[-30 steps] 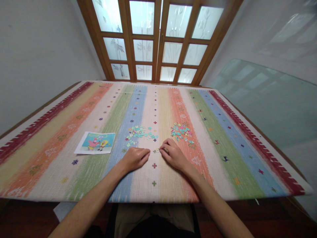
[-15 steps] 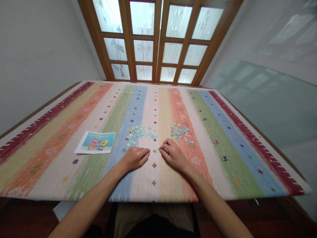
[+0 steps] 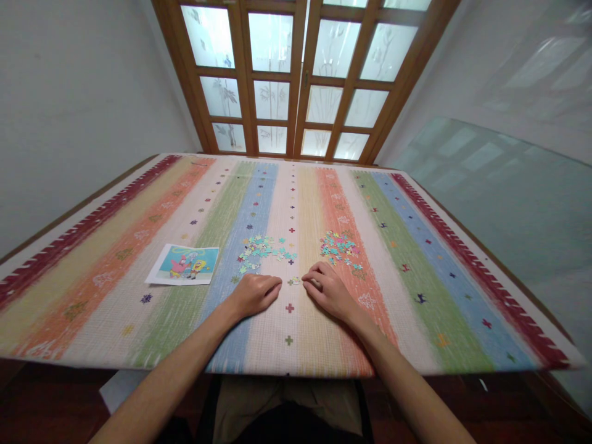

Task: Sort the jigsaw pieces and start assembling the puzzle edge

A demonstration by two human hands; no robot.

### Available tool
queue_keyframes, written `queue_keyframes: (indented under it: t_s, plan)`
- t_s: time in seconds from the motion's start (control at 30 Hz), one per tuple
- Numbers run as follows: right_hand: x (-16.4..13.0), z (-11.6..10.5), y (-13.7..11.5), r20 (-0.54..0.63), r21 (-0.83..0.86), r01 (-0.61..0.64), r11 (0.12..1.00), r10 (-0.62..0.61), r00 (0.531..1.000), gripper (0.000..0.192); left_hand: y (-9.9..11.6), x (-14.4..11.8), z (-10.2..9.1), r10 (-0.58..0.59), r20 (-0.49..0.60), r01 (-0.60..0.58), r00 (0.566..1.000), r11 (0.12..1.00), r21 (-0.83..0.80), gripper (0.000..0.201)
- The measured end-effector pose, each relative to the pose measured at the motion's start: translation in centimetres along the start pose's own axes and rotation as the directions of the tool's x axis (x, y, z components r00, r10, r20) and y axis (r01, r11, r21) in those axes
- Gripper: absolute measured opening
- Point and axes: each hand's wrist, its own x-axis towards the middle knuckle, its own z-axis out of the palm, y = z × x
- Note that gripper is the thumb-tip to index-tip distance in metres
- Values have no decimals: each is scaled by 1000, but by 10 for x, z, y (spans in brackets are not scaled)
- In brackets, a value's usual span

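Note:
Both hands rest on the striped tablecloth near its front middle, facing each other. A small yellowish-white jigsaw piece (image 3: pixel 295 280) lies flat in the gap between them. My right hand (image 3: pixel 326 288) is closed, its fingers curled and the fingertips just right of that piece. Something small and pale shows among its fingers, too small to make out. My left hand (image 3: pixel 255 296) is also closed, fingers together with the tips left of the piece; what is under them is hidden. Just beyond my left hand lies a loose heap of mostly turquoise jigsaw pieces (image 3: pixel 259 248).
A second heap of turquoise, pink and yellow jigsaw pieces (image 3: pixel 339 245) lies beyond my right hand. On the left is a printed cartoon picture (image 3: pixel 185 266) on white paper. The striped tablecloth (image 3: pixel 319 345) covers the table. Wooden glazed doors (image 3: pixel 296 80) stand behind it.
The view has tilted slightly. My right fingertips have drawn a little to the right, away from the small piece. My left hand has stayed in place.

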Motion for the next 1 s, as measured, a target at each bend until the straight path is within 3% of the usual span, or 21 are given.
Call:
queue_keyframes:
  t_s: [0.33,0.57,0.7,0.87,1.0]
  plan:
    - [-9,0,-4,-26,-61,20,998,-22,999,17,4,0,2,39,51,-46,998,988,146,43]
    - [-9,1,-3,-26,-56,14,998,-16,1000,16,20,-12,-3,18,36,-25,999,977,212,37]
    - [-9,0,-3,-24,-47,17,999,-18,1000,16,18,-23,-12,-124,-15,125,992,970,209,30]
    - [-9,0,-3,-30,-43,17,999,-19,999,16,3,-29,-23,-385,-105,398,917,876,272,17]
    - [-9,1,-3,-40,-38,14,999,-15,999,15,3,-24,-31,-528,53,487,847,813,320,31]
